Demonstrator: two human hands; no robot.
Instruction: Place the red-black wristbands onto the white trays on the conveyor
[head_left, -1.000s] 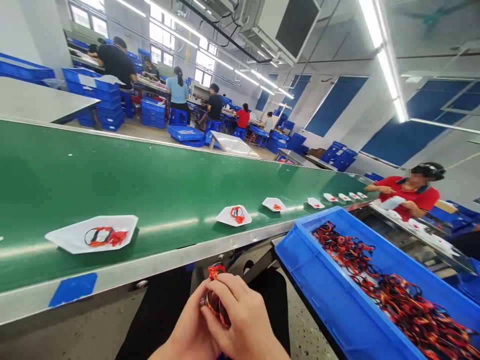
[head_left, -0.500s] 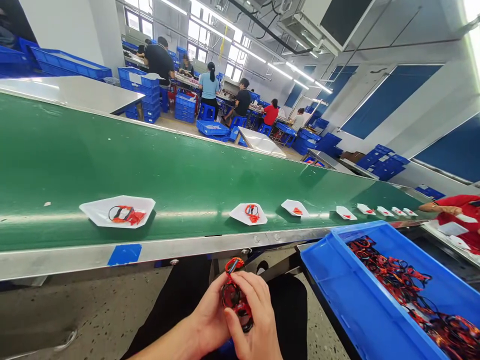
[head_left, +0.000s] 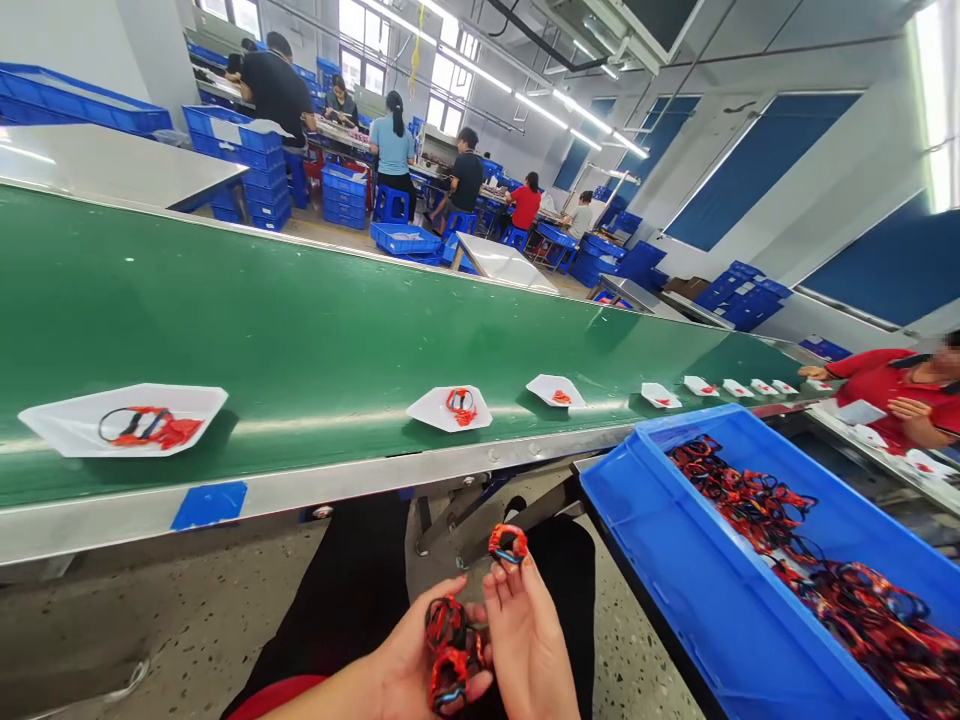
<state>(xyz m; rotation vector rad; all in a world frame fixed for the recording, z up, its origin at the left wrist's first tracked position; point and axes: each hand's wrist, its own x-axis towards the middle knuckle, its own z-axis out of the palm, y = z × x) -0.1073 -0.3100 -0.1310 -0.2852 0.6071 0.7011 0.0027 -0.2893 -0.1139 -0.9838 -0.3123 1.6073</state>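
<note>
In my left hand (head_left: 405,650) lies a small bunch of red-and-black loops (head_left: 445,622) that look like coiled wire or bands, with the fingers curled around them. My right hand (head_left: 536,635) pinches a single red-and-black loop (head_left: 508,530) with a bluish strip between thumb and fingertips, just right of the bunch. Both hands are over my lap, below the near edge of the green conveyor belt (head_left: 315,330). To their right stands a blue bin (head_left: 637,540) with a heap of similar loops (head_left: 757,500) along its far side.
White trays (head_left: 202,400) with red pieces and loops stand in a row along the belt. A metal rail (head_left: 300,485) with blue tape (head_left: 208,505) edges it. A co-worker in a red shirt (head_left: 885,385) sits at the far right. Other people work at benches behind.
My right hand has drawn one loop away from the bunch, up and to the right. My left hand keeps the others. Trays appear further left, and the whole view has shifted.
</note>
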